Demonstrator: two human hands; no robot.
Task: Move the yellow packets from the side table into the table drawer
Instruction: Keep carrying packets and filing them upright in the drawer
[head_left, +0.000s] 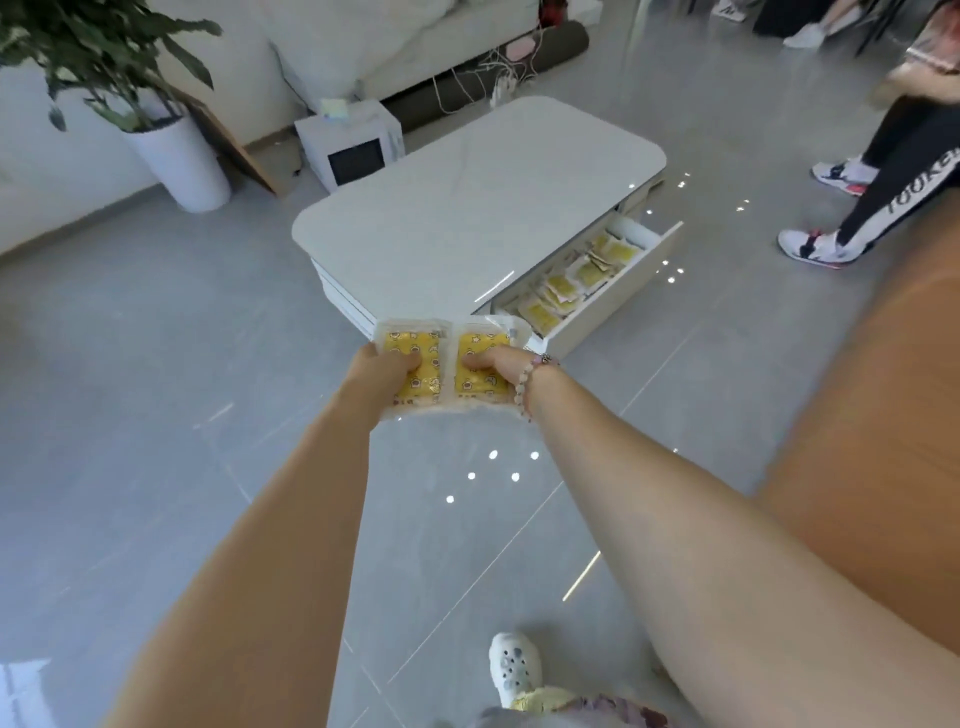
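Head view. Nearest me, at 6 o'clock, my white perforated clog (514, 665) stands on the glossy grey tiled floor (156, 415), and my two bare forearms reach forward above it. My left hand (387, 371) pinches a flat clear-plastic packet with a yellow patterned filling, the left packet (423, 382), thumb on top and fingers hidden beneath. My right hand (493, 364), with a beaded bracelet (525, 387) at the wrist, pinches the right packet (480, 389), of the same kind, in the same way. I hold the two side by side in the air, near edges touching or nearly so. The open white drawer (613, 306) of the low glossy white table (483, 208) lies at 1 o'clock from my hands. Its long axis runs from 7 to 1 o'clock, and many yellow packets (571, 283) lie inside. My right hand is nearer. I judge both packets must travel forward and rightward to drop in.
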